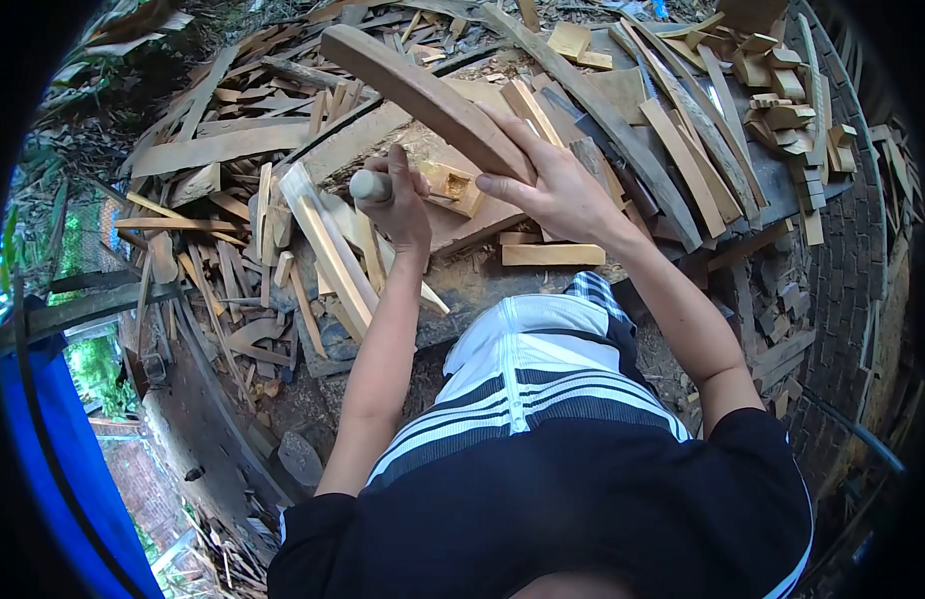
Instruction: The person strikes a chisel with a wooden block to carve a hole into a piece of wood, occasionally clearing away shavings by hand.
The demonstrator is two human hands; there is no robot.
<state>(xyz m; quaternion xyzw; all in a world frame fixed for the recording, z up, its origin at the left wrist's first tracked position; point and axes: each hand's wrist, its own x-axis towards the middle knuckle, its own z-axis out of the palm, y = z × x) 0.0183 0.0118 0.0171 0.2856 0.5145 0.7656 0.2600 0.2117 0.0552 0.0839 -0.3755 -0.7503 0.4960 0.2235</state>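
Note:
A thick, slightly curved wooden bar [422,95] slants across the upper middle, its near end in my right hand [567,190], fingers wrapped round it. My left hand [404,205] is closed on a tool with a round, pale handle end [370,187]. The tool's thin shaft points right, to a small wooden block [455,190] with a squarish hollow cut in it. That block rests on a wide board [472,222] on the bench. The shaft's tip is too small to tell whether it touches the hollow.
Long wooden strips [622,130] and a saw [582,120] lie right of the board. Stacked cut pieces [782,90] stand at the upper right. Wood scraps [233,130] cover the left side. A short wooden block [553,255] lies near the front edge.

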